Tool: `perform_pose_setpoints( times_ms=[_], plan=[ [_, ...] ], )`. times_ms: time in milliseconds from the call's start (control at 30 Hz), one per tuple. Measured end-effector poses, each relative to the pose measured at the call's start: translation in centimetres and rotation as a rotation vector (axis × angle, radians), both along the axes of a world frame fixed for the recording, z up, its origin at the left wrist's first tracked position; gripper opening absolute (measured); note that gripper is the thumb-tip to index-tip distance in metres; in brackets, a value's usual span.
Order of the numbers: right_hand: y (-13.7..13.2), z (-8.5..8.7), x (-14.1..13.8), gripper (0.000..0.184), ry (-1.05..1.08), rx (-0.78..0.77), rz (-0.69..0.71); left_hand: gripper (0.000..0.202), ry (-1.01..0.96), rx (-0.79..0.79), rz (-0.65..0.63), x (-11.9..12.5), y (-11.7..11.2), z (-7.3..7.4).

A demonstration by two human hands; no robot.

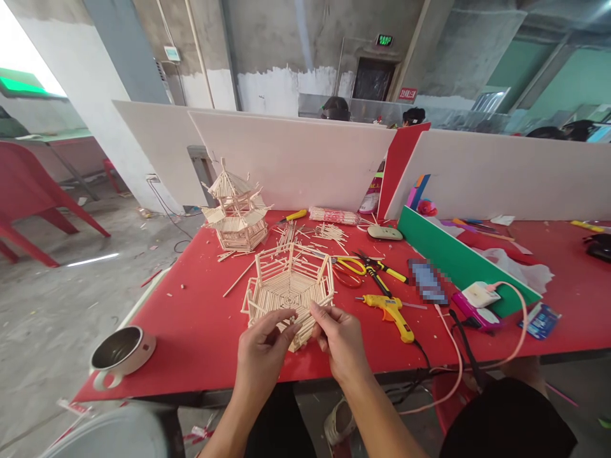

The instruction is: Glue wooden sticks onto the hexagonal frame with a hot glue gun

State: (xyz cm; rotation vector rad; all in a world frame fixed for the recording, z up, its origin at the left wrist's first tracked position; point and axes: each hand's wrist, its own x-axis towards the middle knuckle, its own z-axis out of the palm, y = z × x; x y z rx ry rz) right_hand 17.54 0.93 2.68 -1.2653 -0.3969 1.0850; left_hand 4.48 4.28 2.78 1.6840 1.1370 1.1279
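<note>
A hexagonal frame of thin wooden sticks [281,283] with a flat slatted floor and railing-like sides stands at the table's near edge. Over its near side, my left hand [265,346] is bent, thumb and forefinger brought together. Beside it my right hand [338,337] is closed, its thumb pressed on the curled fingers near the frame's right front. Whatever lies between the fingertips of either hand is too small or hidden to name. Behind to the left stands a tiered stick pagoda [236,213]. Loose wooden sticks [331,234] lie beyond the frame.
Right of the frame lie a yellow glue gun [390,313], black-and-yellow pliers [377,270], scissors [353,264] and a phone [428,281]. A power strip [475,312] with cables sits farther right by a green board [458,254]. A mug [123,353] stands at the left edge.
</note>
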Motion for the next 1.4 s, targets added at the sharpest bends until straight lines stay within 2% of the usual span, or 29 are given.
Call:
perform_pose_setpoints(
  times_ms=[433,700,933,1400],
  plan=[
    [0.1,-0.3,0.1,0.045,0.009,0.023,0.012,0.02,-0.005,-0.006,0.005,0.1,0.0,0.6],
    [0.0,-0.2,0.1,0.044,0.029,0.022,0.012,0.022,0.005,0.0,0.0,0.0,0.1,0.1],
    [0.1,-0.1,0.0,0.043,0.036,0.014,0.007,0.022,0.0,-0.018,-0.001,0.0,0.1,0.2],
    [0.0,-0.1,0.0,0.043,0.057,-0.025,-0.001,0.019,0.016,0.041,-0.013,-0.3,0.4,-0.6]
  ],
)
